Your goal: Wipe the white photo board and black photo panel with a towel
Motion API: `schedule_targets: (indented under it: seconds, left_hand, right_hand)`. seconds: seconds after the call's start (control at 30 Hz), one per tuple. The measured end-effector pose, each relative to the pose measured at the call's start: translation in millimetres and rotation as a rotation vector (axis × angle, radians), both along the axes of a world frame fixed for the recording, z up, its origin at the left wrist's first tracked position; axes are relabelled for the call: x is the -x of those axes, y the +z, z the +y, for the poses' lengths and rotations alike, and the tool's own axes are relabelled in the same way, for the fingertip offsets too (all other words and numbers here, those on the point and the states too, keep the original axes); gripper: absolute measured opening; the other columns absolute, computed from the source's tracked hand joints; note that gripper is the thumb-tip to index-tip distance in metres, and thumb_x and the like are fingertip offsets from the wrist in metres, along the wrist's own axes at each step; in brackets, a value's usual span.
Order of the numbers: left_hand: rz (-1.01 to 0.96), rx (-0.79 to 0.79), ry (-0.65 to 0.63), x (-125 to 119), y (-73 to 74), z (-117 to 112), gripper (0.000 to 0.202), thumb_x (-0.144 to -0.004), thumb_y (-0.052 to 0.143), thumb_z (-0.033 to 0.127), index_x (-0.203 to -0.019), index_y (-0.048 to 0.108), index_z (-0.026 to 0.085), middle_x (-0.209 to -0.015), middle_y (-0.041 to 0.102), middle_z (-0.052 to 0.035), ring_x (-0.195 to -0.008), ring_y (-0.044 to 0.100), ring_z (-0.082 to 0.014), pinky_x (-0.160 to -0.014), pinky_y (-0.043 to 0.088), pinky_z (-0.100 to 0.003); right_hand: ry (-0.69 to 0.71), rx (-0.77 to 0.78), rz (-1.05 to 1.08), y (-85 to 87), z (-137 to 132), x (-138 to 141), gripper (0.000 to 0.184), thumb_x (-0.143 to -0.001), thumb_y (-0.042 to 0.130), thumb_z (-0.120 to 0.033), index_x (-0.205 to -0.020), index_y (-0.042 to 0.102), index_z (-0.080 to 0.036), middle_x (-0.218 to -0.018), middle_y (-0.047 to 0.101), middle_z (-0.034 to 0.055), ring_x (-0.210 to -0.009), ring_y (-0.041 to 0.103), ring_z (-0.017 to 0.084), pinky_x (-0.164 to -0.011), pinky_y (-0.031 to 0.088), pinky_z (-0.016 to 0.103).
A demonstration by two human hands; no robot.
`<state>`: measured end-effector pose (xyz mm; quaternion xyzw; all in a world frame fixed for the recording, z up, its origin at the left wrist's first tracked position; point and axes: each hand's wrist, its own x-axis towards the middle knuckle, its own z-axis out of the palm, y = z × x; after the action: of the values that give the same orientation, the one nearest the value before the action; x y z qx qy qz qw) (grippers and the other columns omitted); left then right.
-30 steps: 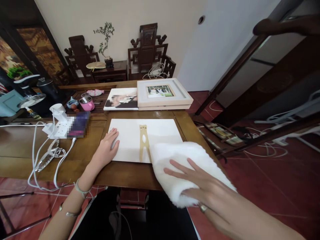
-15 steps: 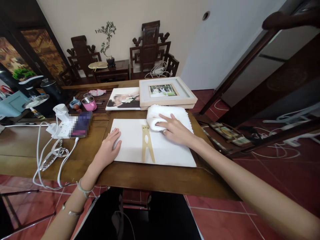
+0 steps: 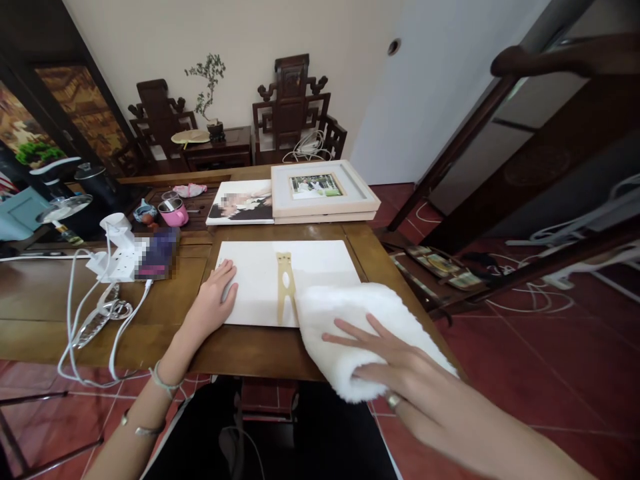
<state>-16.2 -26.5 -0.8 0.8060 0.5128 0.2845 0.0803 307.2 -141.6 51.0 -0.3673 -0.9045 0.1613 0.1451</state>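
Observation:
A white flat panel (image 3: pixel 250 287) with a tan A-shaped piece (image 3: pixel 287 290) at its middle lies on the wooden table (image 3: pixel 240 350). My left hand (image 3: pixel 216 293) rests on the panel's left edge, fingers stretched out, holding nothing. With my right hand (image 3: pixel 400 360) I hold a fluffy white cloth (image 3: pixel 345 313), thumb tucked in its fold and other fingers spread over the top. The cloth covers the panel's near right corner and hangs past the table's front edge.
Behind the panel lie a framed photo (image 3: pixel 325 207) and a photo panel (image 3: pixel 240 202). On the left are a power strip (image 3: pixel 123 263) with white cables, a blurred phone-like item (image 3: pixel 159 253), a clear hair claw (image 3: pixel 103 317) and a pink cup (image 3: pixel 173 212). A dark wooden rack (image 3: pixel 450 147) stands right.
My right hand has drawn the cloth from the panel's far right part toward me, over its near edge. My left hand stays on the panel's left edge. The view has shifted slightly.

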Motion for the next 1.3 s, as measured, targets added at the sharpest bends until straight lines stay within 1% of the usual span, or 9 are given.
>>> schedule_targets:
  seconds: [0.17, 0.3, 0.4, 0.53, 0.8, 0.9, 1.0, 1.1, 1.3]
  left_hand:
    - [-0.004, 0.002, -0.013, 0.5, 0.3, -0.3, 0.041, -0.091, 0.042, 0.029, -0.124, 0.058, 0.011, -0.138, 0.053, -0.0171, -0.134, 0.042, -0.0273, -0.112, 0.033, -0.049]
    - [-0.017, 0.011, -0.019, 1.0, 1.2, -0.9, 0.04, -0.091, 0.043, 0.029, -0.124, 0.058, 0.014, -0.138, 0.053, -0.0158, -0.134, 0.043, -0.0265, -0.112, 0.034, -0.05]
    - [-0.019, 0.016, -0.02, 1.0, 1.8, -1.5, 0.04, -0.091, 0.043, 0.029, -0.124, 0.058, 0.013, -0.138, 0.052, -0.0163, -0.134, 0.042, -0.0265, -0.112, 0.033, -0.05]
    - [-0.01, 0.036, -0.014, 0.5, 1.8, -1.1, 0.042, -0.091, 0.042, 0.028, -0.125, 0.057, 0.01, -0.139, 0.051, -0.0185, -0.135, 0.041, -0.0278, -0.112, 0.032, -0.05]
    - [-0.011, 0.027, -0.01, -0.6, 0.5, -0.1, 0.04, -0.09, 0.042, 0.027, -0.123, 0.058, 0.01, -0.138, 0.052, -0.0184, -0.134, 0.042, -0.0281, -0.112, 0.032, -0.05]
    - [-0.008, 0.022, -0.012, -0.5, 0.0, -0.8, 0.04, -0.091, 0.041, 0.027, -0.124, 0.057, 0.012, -0.139, 0.052, -0.0175, -0.135, 0.041, -0.0277, -0.112, 0.032, -0.05]
    - [-0.01, 0.031, -0.013, -0.8, -0.1, -1.6, 0.042, -0.092, 0.039, 0.027, -0.127, 0.055, 0.009, -0.14, 0.05, -0.0188, -0.136, 0.04, -0.0276, -0.113, 0.031, -0.05]
    - [-0.007, 0.042, -0.011, -1.7, 0.9, -2.4, 0.044, -0.093, 0.036, 0.026, -0.131, 0.052, 0.009, -0.142, 0.047, -0.0183, -0.137, 0.038, -0.0264, -0.114, 0.031, -0.048]
    - [-0.002, 0.058, -0.004, -1.3, 3.9, -2.4, 0.045, -0.094, 0.033, 0.024, -0.133, 0.05, 0.009, -0.147, 0.041, -0.0167, -0.139, 0.034, -0.0253, -0.115, 0.029, -0.047]
  right_hand:
    - [-0.106, -0.001, -0.02, -7.4, 66.6, 10.5, 0.056, -0.069, 0.035, -0.002, -0.115, 0.063, -0.017, -0.131, 0.059, 0.0099, -0.137, 0.033, 0.028, -0.111, 0.026, 0.06]
    - [-0.174, -0.04, -0.026, -17.2, 142.2, 39.6, 0.057, -0.073, 0.035, -0.002, -0.124, 0.058, -0.016, -0.131, 0.059, 0.0106, -0.139, 0.03, 0.031, -0.109, 0.021, 0.066]
    - [-0.196, -0.045, -0.035, -16.5, 171.2, 62.7, 0.056, -0.076, 0.035, -0.002, -0.125, 0.058, -0.015, -0.134, 0.056, 0.0124, -0.138, 0.03, 0.033, -0.106, 0.021, 0.068]
    - [-0.131, -0.085, -0.076, -13.8, 153.7, 76.6, 0.056, -0.072, 0.036, 0.002, -0.12, 0.061, -0.013, -0.141, 0.049, 0.0147, -0.139, 0.026, 0.036, -0.105, 0.019, 0.071]
    - [0.102, -0.06, -0.041, -14.9, 26.5, 67.6, 0.049, -0.063, 0.043, 0.001, -0.101, 0.067, -0.018, -0.149, 0.039, 0.0133, -0.142, 0.01, 0.036, -0.107, 0.012, 0.071]
    - [0.173, -0.069, -0.03, -14.5, 8.0, 67.2, 0.04, -0.062, 0.046, -0.003, -0.092, 0.067, -0.018, -0.149, 0.037, 0.0133, -0.142, 0.011, 0.037, -0.108, 0.011, 0.071]
    - [0.151, -0.033, -0.038, -11.2, 27.5, 69.1, 0.049, -0.062, 0.045, 0.0, -0.102, 0.067, -0.018, -0.149, 0.038, 0.0131, -0.141, 0.016, 0.036, -0.108, 0.014, 0.069]
    - [0.069, -0.021, -0.075, -7.9, 74.8, 75.3, 0.057, -0.064, 0.046, 0.002, -0.115, 0.063, -0.018, -0.148, 0.04, 0.0141, -0.141, 0.019, 0.036, -0.108, 0.015, 0.069]
    - [-0.068, -0.147, -0.193, -3.5, 159.9, 101.2, 0.052, -0.076, 0.044, -0.002, -0.126, 0.056, -0.012, -0.146, 0.041, 0.0176, -0.137, 0.03, 0.037, -0.103, 0.026, 0.067]
